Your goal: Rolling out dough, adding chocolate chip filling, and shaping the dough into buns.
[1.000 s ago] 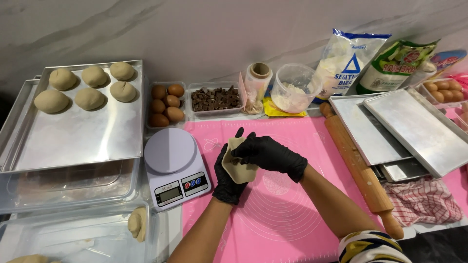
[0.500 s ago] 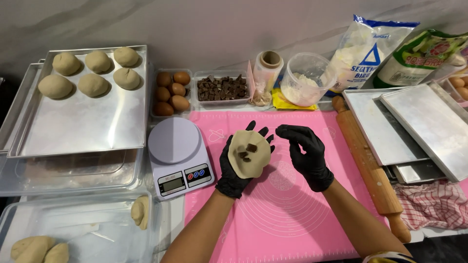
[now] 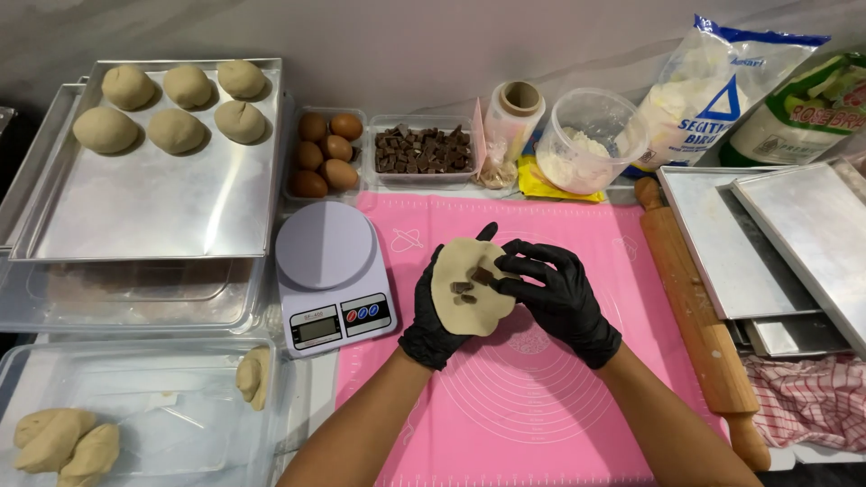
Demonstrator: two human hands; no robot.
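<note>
My left hand (image 3: 433, 329), in a black glove, cups a flattened round of pale dough (image 3: 471, 289) above the pink silicone mat (image 3: 541, 397). A few dark chocolate pieces (image 3: 473, 280) lie on the dough. My right hand (image 3: 564, 302), also gloved in black, rests against the dough's right edge, its fingertips touching the chocolate. A clear tray of chocolate chunks (image 3: 424, 150) stands behind the mat.
A white kitchen scale (image 3: 332, 271) stands left of the mat. The metal tray (image 3: 153, 207) holds several dough balls (image 3: 176, 131). Eggs (image 3: 325, 153), a flour tub (image 3: 591, 144), a rolling pin (image 3: 699, 325), stacked metal trays (image 3: 776, 243) and a clear bin with dough lumps (image 3: 63, 442) surround it.
My right hand has come in from apart and now touches the dough, on which chocolate pieces lie. The left hand has kept hold of the dough round.
</note>
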